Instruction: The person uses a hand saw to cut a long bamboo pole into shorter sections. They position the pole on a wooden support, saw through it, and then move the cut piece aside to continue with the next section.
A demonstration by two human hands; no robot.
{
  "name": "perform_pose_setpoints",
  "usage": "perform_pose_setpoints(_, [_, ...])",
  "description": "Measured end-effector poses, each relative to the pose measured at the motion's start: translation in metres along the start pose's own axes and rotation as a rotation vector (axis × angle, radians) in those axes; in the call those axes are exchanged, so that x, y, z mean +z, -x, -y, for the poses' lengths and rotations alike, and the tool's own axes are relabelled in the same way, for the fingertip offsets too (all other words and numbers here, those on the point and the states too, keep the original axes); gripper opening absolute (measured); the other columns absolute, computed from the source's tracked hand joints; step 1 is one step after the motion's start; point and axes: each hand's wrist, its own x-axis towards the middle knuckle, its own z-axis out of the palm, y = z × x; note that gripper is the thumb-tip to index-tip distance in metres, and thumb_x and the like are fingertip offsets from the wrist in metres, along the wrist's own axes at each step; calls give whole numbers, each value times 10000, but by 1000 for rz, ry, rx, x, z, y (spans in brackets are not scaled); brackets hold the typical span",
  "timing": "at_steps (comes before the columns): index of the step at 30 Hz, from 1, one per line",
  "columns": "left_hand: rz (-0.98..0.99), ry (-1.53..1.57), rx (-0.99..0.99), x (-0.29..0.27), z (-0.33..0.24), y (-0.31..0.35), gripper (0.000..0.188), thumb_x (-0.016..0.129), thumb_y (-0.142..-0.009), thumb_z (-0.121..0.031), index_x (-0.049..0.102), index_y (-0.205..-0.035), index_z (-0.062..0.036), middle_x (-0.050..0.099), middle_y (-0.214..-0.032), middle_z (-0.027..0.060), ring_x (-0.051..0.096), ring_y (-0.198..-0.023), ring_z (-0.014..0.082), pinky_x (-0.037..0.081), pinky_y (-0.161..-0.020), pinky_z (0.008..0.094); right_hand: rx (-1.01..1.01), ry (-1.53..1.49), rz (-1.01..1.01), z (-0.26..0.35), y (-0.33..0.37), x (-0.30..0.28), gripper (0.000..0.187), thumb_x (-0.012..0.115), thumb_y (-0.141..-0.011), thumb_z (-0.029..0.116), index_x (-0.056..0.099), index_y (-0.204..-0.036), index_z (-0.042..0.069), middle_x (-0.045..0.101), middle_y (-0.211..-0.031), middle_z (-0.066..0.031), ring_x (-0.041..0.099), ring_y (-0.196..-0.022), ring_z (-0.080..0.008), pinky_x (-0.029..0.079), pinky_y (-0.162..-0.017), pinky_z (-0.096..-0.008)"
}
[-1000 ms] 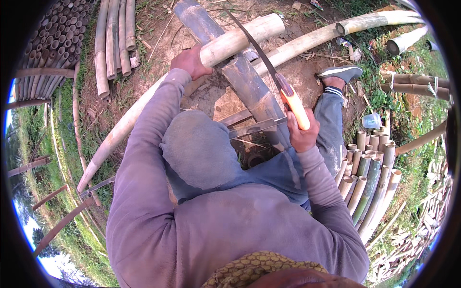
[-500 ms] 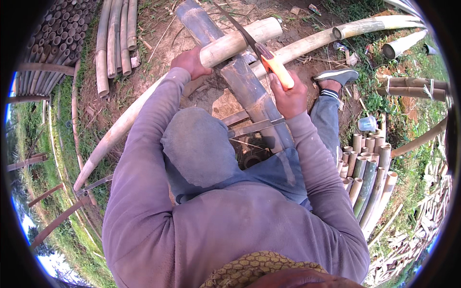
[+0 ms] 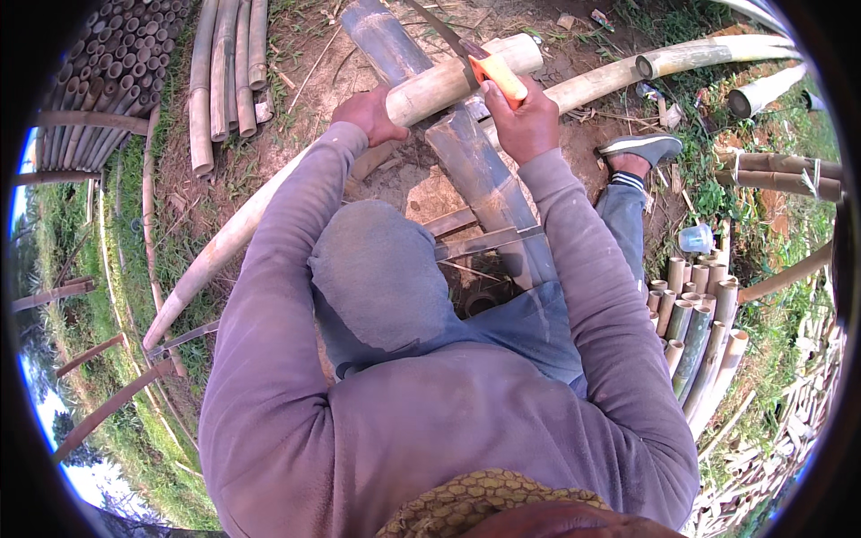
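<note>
A long pale bamboo pole (image 3: 235, 231) slants up from the lower left and lies across a dark, flattened beam (image 3: 480, 170). My left hand (image 3: 369, 117) is closed around the pole just left of the beam. In my right hand (image 3: 527, 124) is the orange handle of a handsaw (image 3: 457, 38). Its dark blade crosses the pole near the pole's far right end, to the right of the beam. The fingertips of my right hand are partly hidden behind the handle.
Cut bamboo pieces (image 3: 704, 314) stand bundled at the right, below a clear plastic cup (image 3: 696, 238). Bamboo poles (image 3: 226, 76) lie at upper left near a large stack of bamboo (image 3: 117, 67). Another long pole (image 3: 596, 87) extends toward the upper right. My bent knee (image 3: 381, 273) is beneath my arms.
My right hand has pushed the saw forward, away from me, so its handle is now close to the pole. My left hand keeps its hold; the whole view has shifted slightly.
</note>
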Motion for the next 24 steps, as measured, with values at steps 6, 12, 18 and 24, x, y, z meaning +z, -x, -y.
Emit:
perform_pose_setpoints(6, [109, 131, 69, 10, 37, -16, 913, 879, -630, -479, 617, -1427, -118, 747, -1237, 185, 718, -1133, 357, 553, -1005, 421, 139, 47, 71, 37, 158, -123, 214, 787, -936, 80, 703, -1094, -40, 738, -841, -145, 733, -718, -195, 555, -653, -348])
perform_pose_setpoints(12, [191, 314, 145, 7, 41, -25, 890, 911, -624, -438, 647, -1397, -85, 742, -1261, 183, 708, -1148, 338, 525, -1029, 387, 50, 107, 55, 30, 148, -112, 167, 771, -940, 50, 702, -1072, -26, 744, -840, -134, 744, -728, -178, 556, -650, -328])
perform_pose_setpoints(18, [201, 362, 171, -1, 23, -22, 834, 917, -663, -349, 636, -1378, -25, 729, -1274, 165, 675, -1202, 308, 479, -1084, 373, -26, 62, -10, 14, 19, -25, 233, 810, -946, 216, 702, -1010, 20, 711, -748, -153, 698, -629, -221, 546, -622, -369])
perform_pose_setpoints(24, [222, 393, 140, 10, 46, -25, 835, 921, -666, -343, 635, -1381, -21, 728, -1279, 162, 673, -1203, 300, 476, -1087, 371, 142, 103, 108, 52, 184, -155, 169, 740, -964, 50, 706, -1095, -51, 750, -849, -125, 731, -728, -167, 552, -665, -311])
